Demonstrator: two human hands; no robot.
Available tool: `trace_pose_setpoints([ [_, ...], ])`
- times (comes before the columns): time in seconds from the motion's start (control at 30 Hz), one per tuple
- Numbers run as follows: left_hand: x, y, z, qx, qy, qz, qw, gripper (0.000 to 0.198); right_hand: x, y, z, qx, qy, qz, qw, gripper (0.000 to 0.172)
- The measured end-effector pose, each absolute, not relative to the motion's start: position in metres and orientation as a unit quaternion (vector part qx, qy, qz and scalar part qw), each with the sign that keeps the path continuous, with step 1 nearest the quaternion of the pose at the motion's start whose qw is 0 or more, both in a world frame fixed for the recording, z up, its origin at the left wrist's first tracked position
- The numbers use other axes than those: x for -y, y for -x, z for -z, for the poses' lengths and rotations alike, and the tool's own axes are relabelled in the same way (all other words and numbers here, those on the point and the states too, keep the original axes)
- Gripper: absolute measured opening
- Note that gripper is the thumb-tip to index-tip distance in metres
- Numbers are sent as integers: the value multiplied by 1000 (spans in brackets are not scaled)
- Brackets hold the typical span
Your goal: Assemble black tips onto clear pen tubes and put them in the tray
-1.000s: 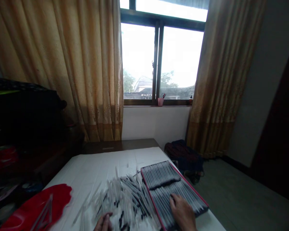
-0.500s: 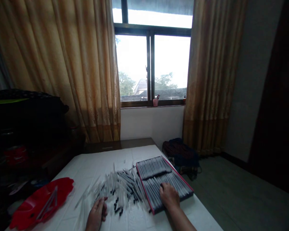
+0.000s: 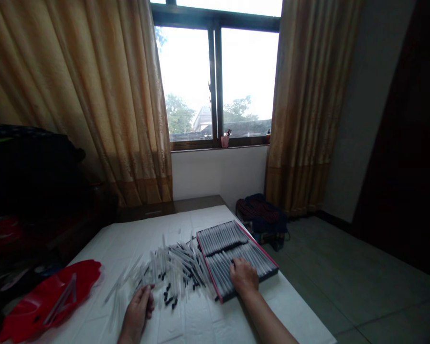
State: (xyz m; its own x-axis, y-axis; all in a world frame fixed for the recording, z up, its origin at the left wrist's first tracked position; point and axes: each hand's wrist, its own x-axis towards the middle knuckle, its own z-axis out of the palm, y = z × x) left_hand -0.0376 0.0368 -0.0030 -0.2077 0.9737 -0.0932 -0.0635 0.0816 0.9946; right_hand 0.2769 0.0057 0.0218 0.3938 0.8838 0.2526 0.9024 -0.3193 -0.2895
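Observation:
My right hand (image 3: 244,275) rests over the lower row of a shallow red-edged box (image 3: 220,298). Its fingers are curled, and a small dark tip shows at them; what it belongs to is hidden. Two rows of slim clear pens (image 3: 224,238) with dark ends fill the box. Left of it lies a loose pile of clear pen tubes (image 3: 179,267). Several small black caps (image 3: 170,298) lie at the pile's near side. Beside these caps is my left hand (image 3: 139,306), its fingers bent and pressed together; I cannot make out anything in them.
A red scalloped tray (image 3: 21,315) holding a few clear tubes stands at the left of the white-covered table (image 3: 200,329). Dark cluttered things fill the far left. Beyond the table's right edge, a bundle of dark cloth (image 3: 263,215) sits on the tiled floor.
The camera view has tilted down slightly and turned right, so everything sits higher and further left. Both hands keep nearly the same places by the box and pile.

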Motion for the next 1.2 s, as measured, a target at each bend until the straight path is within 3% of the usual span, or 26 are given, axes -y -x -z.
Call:
trace_pose_setpoints([
  [0.4,-33,42,1,-544,-396,-543,503,62,-3,-275,-34,558,795,-2,237,28],
  [0.57,-31,44,3,-533,-386,-549,516,60,0,-245,-43,645,717,18,262,21],
  [0.83,-30,44,5,-531,-371,-555,522,58,-16,-201,-42,749,642,21,165,15],
  [1.2,-27,42,2,-531,-366,-562,517,54,-31,-188,-21,734,664,2,147,20],
])
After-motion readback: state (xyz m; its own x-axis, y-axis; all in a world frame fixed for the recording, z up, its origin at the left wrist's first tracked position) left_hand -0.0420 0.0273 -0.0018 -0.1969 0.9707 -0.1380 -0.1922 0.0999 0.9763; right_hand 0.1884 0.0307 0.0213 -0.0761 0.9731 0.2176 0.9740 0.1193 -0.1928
